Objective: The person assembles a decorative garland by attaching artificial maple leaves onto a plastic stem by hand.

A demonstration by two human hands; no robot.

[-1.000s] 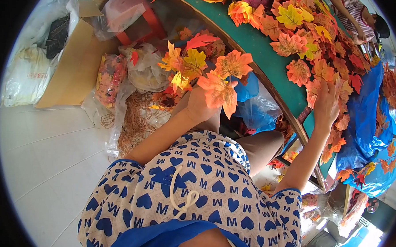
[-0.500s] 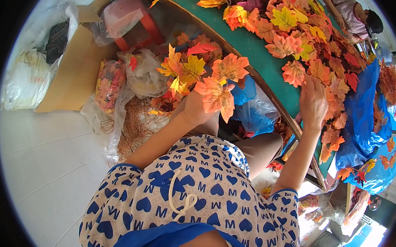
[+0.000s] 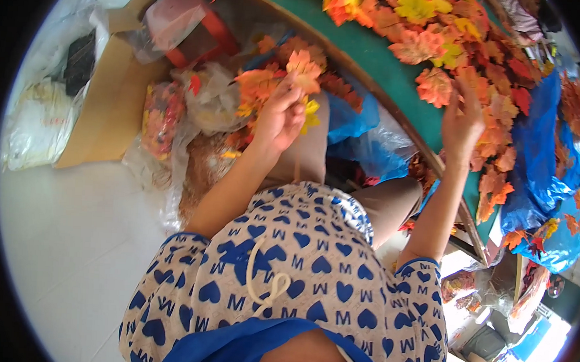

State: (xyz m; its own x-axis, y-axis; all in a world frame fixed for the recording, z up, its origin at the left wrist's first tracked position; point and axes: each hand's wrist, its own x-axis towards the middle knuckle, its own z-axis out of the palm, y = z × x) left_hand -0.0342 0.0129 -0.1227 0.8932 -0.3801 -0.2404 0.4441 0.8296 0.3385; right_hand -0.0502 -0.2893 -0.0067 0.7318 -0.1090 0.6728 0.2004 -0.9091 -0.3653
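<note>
My left hand (image 3: 281, 116) is raised above my lap, its thumb and fingers pinched on a sprig of artificial maple leaves. An orange leaf (image 3: 305, 71) stands up at its fingertips, and a yellow leaf (image 3: 311, 116) hangs beside the knuckles. Over the green tabletop (image 3: 397, 88), my right hand (image 3: 462, 120) has its bent fingers closed at the edge of the leaf pile (image 3: 483, 66). A reddish-orange leaf (image 3: 434, 87) lies just left of those fingers. The fingertips are partly lost among the orange leaves.
The table's wooden edge (image 3: 372, 87) runs diagonally in front of me. Blue plastic bags (image 3: 537, 159) bulge at the right. To the left stand an open cardboard box (image 3: 109, 102), a red stool (image 3: 208, 45) and a clear bag of leaves (image 3: 162, 120). Another person (image 3: 523, 20) is at the far right.
My left hand has lifted away from my lap and turned, bringing its leaf sprig upward. My right hand stays at the pile's edge. The whole view has shifted slightly.
</note>
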